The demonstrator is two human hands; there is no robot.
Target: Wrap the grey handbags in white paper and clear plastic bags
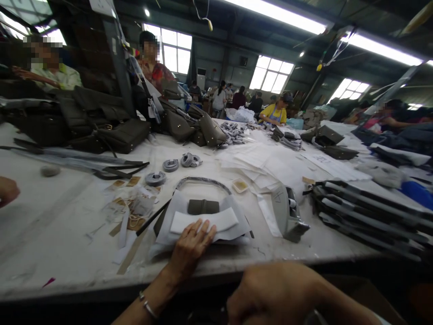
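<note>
A dark olive handbag (pixel 162 221) lies on the table in front of me, mostly covered by a pale sheet of wrapping paper (pixel 209 196). Its wrapped handle (pixel 203 179) arches away at the far side. On the paper rest a small olive piece (pixel 203 206) and a folded white padding strip (pixel 221 221). My left hand (pixel 194 241) lies flat on that strip, fingers stretched out. Close to the camera, past the table's front edge, my right hand (pixel 270 291) is bent downward and blurred; its fingers are hidden, so any held thing cannot be made out.
Scraps (pixel 135 207) and grey coils (pixel 156 178) lie left of the bag. On the right are a stuffed olive bag (pixel 289 212) and a stack of dark bags (pixel 365 216). Paper sheets (pixel 253 158) spread behind. Another person's hand (pixel 7 190) shows at far left.
</note>
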